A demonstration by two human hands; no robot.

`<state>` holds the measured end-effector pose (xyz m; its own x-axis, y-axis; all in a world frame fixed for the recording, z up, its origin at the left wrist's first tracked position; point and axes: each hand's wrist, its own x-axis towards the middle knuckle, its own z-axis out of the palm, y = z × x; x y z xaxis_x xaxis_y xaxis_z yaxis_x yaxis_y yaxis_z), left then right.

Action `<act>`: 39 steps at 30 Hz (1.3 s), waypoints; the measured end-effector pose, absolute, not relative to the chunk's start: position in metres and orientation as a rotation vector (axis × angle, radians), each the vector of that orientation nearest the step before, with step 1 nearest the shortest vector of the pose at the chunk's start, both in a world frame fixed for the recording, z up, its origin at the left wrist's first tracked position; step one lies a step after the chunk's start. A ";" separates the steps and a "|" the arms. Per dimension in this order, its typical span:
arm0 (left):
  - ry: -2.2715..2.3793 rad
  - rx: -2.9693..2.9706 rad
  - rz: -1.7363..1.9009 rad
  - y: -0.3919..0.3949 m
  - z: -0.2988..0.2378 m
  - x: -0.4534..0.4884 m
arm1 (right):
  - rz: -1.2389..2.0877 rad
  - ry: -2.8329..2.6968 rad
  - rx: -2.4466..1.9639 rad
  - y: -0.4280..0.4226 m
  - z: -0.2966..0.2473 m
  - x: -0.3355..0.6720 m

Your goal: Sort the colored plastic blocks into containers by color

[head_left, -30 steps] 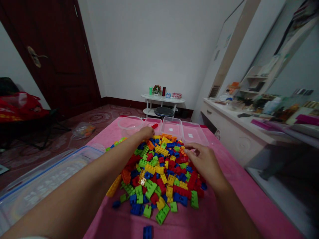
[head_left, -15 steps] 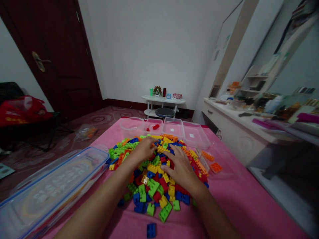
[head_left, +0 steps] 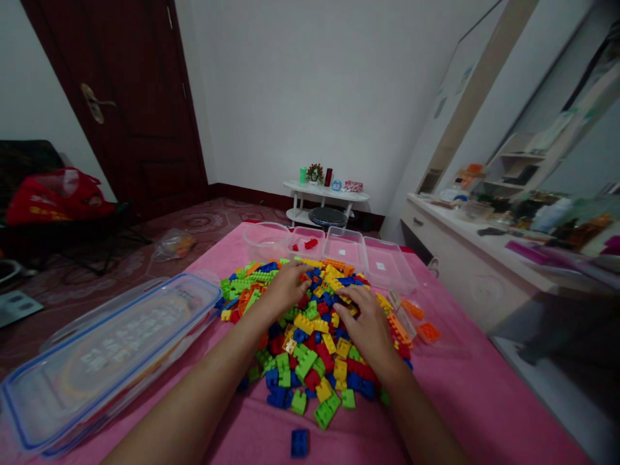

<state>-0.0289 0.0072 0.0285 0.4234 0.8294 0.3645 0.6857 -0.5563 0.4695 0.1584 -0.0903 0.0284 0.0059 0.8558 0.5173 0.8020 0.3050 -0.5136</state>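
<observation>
A large pile of plastic building bricks [head_left: 305, 358] in red, yellow, blue, green and orange covers the middle of the pink-covered table. Over its far left part, my left hand [head_left: 289, 284] has its fingers curled together. An orange brick [head_left: 304, 278] shows at those fingertips and seems pinched there. My right hand [head_left: 367, 318] rests over the pile's right side, fingers bent and thumb apart, touching or just above yellow and dark bricks. I see nothing clearly held in it. Its fingertips partly hide the bricks below.
Along the far edge stand a round clear tub [head_left: 265, 242], a clear box [head_left: 306, 244] with red bricks, and two clear boxes [head_left: 345, 248]. Orange bricks [head_left: 428, 332] lie in a clear container at right. A blue-rimmed lidded box [head_left: 121, 349] lies left. One blue brick [head_left: 299, 444] sits near the front.
The view has shifted slightly, so the scene sits further right. My right hand's fingers have drawn in from a wider spread. An orange brick now shows at my left fingertips.
</observation>
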 end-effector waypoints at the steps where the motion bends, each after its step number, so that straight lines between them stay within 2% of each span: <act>1: 1.326 2.425 0.833 0.006 0.026 -0.028 | 0.104 -1.717 -1.491 -0.090 0.028 0.159; 4: 1.328 2.442 0.851 0.003 0.019 -0.024 | 0.231 -1.480 -1.501 -0.089 0.031 0.162; 9: 1.361 2.487 0.875 -0.003 0.017 -0.021 | 0.682 -1.164 -1.364 -0.068 0.043 0.168; 11: 1.373 2.488 0.865 -0.004 0.018 -0.021 | 0.743 -1.101 -1.327 -0.050 0.047 0.170; 18: 1.405 2.473 0.835 -0.003 0.015 -0.021 | 0.452 -1.441 -1.654 0.020 0.035 0.175; 22: 1.417 2.466 0.844 -0.002 0.013 -0.021 | 0.411 -1.575 -1.726 0.039 0.030 0.176; 31: 1.420 2.468 0.846 -0.002 0.011 -0.022 | 0.506 -1.724 -1.822 0.037 0.034 0.175; 39: 1.414 2.438 0.847 -0.003 0.012 -0.022 | 0.721 -1.472 -1.790 0.023 0.056 0.180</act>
<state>-0.0221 -0.0030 0.0120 0.3787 0.8450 0.3776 0.7314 -0.5232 0.4374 0.1804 0.0231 0.0564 0.1995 0.9798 0.0127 0.5906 -0.1099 -0.7994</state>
